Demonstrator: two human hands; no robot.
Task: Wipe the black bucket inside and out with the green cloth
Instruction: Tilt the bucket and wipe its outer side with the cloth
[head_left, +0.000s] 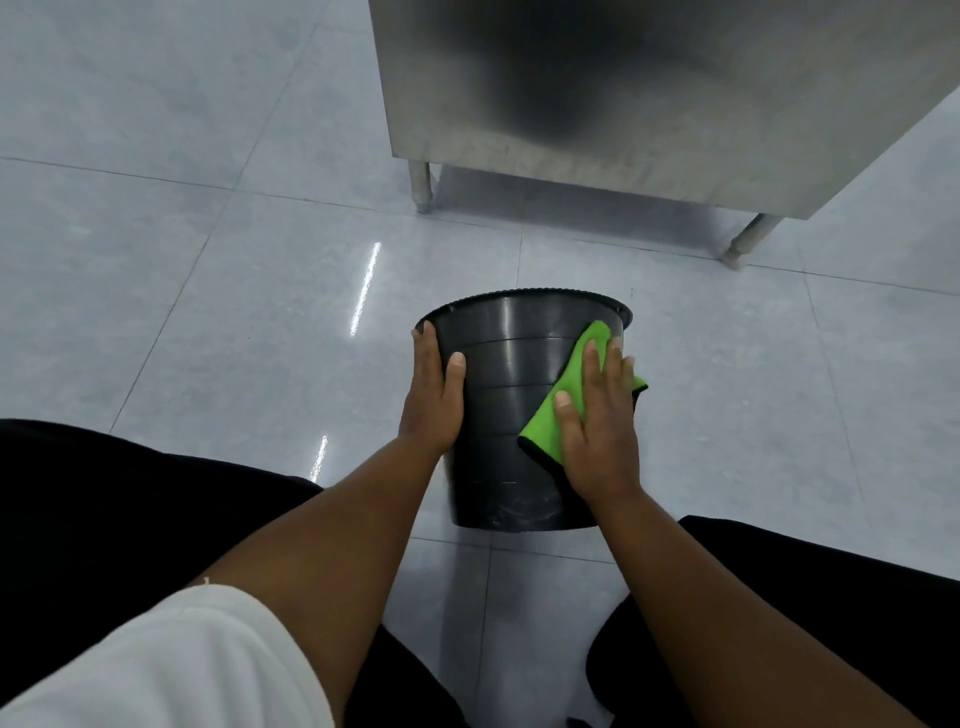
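The black bucket (511, 410) lies tipped on the floor in front of me, its wide rim at the far end and its narrow base toward me, so only the ribbed outer wall shows. My left hand (434, 397) clasps its left side, thumb on the wall and fingers around the edge. My right hand (597, 421) lies flat on the right side and presses the green cloth (550, 410) against the outer wall. Part of the cloth is hidden under that hand. The inside of the bucket is out of sight.
A stainless-steel cabinet (649, 93) on short metal legs (422, 187) stands on the far side of the bucket. Pale grey tiled floor (208, 286) spreads to the left and right. My dark-trousered knees (104, 493) frame the near side.
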